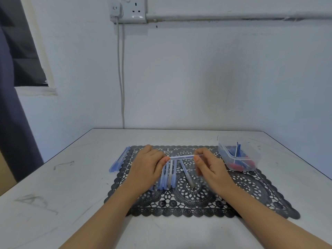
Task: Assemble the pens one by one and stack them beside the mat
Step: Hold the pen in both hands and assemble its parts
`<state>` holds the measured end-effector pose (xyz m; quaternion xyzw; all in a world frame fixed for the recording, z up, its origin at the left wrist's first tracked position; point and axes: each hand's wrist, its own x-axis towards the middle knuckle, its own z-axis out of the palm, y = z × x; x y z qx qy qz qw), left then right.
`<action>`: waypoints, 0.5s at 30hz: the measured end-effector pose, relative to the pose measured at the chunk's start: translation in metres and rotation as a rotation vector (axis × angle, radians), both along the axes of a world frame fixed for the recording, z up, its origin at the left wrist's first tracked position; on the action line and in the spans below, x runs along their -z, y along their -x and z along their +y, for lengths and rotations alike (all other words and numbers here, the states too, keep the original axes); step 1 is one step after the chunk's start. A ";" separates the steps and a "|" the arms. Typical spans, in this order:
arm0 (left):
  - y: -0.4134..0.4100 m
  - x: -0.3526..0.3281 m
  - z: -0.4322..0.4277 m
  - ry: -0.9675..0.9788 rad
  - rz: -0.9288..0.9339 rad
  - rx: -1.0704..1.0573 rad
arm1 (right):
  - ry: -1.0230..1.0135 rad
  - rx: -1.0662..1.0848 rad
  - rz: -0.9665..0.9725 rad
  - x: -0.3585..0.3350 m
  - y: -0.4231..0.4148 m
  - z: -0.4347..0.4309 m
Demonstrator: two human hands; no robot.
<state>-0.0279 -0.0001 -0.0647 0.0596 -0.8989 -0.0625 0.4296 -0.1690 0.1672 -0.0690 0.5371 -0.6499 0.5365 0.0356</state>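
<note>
Both hands hold one clear pen barrel [181, 157] level above the black lace mat [197, 200]. My left hand [149, 165] pinches its left end, and my right hand [208, 165] pinches its right end. Under the hands, several pens with blue caps [168, 178] lie side by side on the mat. One pen with a grey cap [187, 175] lies apart from them, pointing toward me. A small stack of blue pens [119, 161] lies on the white table just off the mat's left edge.
A clear plastic tub [239, 155] with blue and red pen parts sits on the mat's far right corner. The white table [71, 186] meets the wall behind. A cable [122, 87] hangs from a wall socket.
</note>
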 end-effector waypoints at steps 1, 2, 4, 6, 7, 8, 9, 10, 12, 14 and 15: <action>0.000 0.000 0.000 0.001 0.002 -0.003 | -0.003 0.006 0.017 0.000 0.000 0.000; 0.000 0.000 0.000 0.002 0.002 -0.004 | -0.004 0.014 0.035 -0.001 0.000 0.001; 0.000 0.000 0.000 0.006 0.003 -0.001 | 0.000 0.020 0.054 -0.003 -0.001 0.001; 0.000 0.000 0.000 0.011 -0.001 -0.001 | 0.006 0.029 0.070 -0.003 -0.001 0.001; 0.000 0.000 0.000 0.013 -0.002 -0.003 | 0.008 0.032 0.071 -0.003 -0.001 0.001; 0.000 0.000 0.000 0.014 -0.003 -0.003 | 0.010 0.034 0.066 -0.002 -0.001 0.000; 0.001 0.000 0.000 0.013 -0.002 -0.001 | 0.009 0.036 0.058 -0.002 0.000 0.000; 0.000 0.000 0.000 0.013 0.000 0.003 | 0.005 0.036 0.049 -0.001 0.000 -0.001; -0.001 -0.001 0.000 0.018 0.006 0.010 | -0.005 0.037 0.027 0.000 0.001 -0.002; -0.001 -0.001 0.000 0.027 0.009 0.013 | -0.010 0.038 0.001 0.001 0.002 -0.002; -0.001 -0.001 0.000 0.033 0.008 0.012 | -0.013 0.037 -0.010 0.002 0.002 -0.002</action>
